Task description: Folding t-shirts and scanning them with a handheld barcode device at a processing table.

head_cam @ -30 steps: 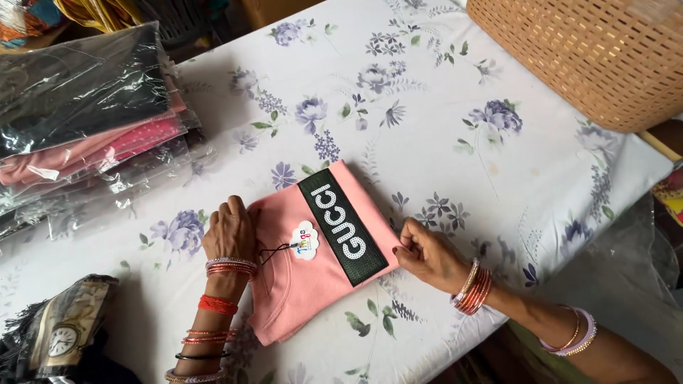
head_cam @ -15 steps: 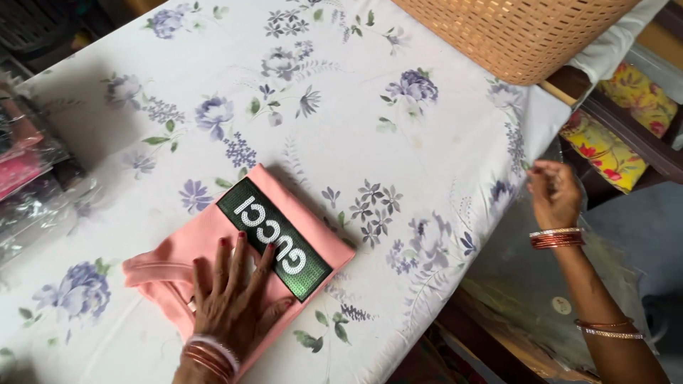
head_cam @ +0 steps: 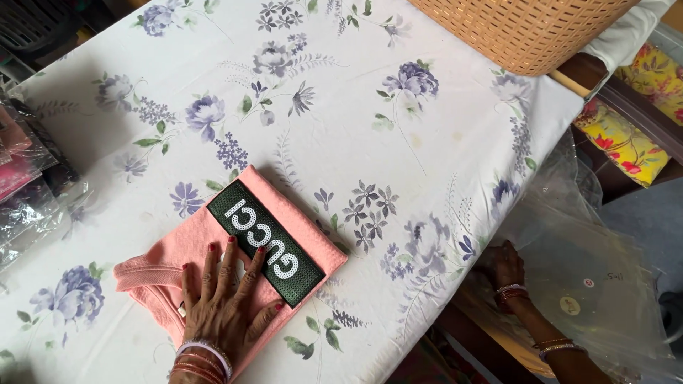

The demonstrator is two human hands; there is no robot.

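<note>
A folded pink shirt [head_cam: 292, 217] with a dark green sequinned panel lies on the floral white tablecloth [head_cam: 341, 121]. My left hand [head_cam: 224, 295] rests flat on the shirt, fingers spread, red nails, bangles at the wrist. My right hand [head_cam: 506, 272] is down past the table's right edge, touching a pile of clear plastic bags [head_cam: 590, 284]; whether it grips one I cannot tell.
A woven tan basket [head_cam: 526, 28] stands at the table's far right corner. Packed garments in clear bags [head_cam: 25, 178] lie at the left edge. Bright yellow and red floral fabric [head_cam: 633, 135] sits below the table on the right.
My right hand left the shirt and dropped over the table's right edge to the plastic bags. My left hand moved onto the shirt and lies flat. The view swung right.
</note>
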